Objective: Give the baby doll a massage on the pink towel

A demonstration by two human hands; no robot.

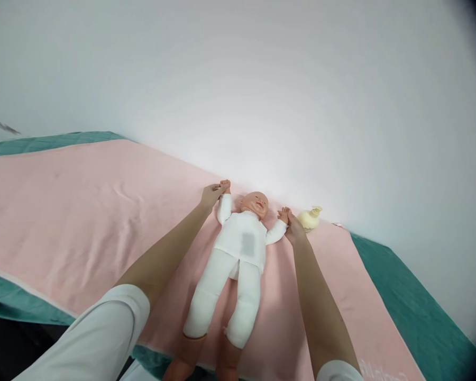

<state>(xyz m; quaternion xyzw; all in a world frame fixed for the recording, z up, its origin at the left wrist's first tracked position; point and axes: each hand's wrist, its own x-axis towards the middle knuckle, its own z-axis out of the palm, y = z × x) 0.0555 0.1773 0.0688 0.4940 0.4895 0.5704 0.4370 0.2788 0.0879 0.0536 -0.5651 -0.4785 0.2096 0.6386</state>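
A baby doll (238,241) lies on its back on a pink blanket (83,206), its head toward the wall and its feet toward me. It wears a white body with a grey patch on the chest; the lower legs are bare. My left hand (211,195) is closed round the doll's raised hand on the left side. On the other side my right hand (295,228) grips the doll's other hand, whose small fingers show above mine. Both doll arms are spread out and bent upward beside the head.
Just right of my right hand stands a pale yellow pump bottle (309,218). Green cloth (412,286) shows beneath the blanket at its edges. A plain white wall (238,95) rises directly behind the doll's head.
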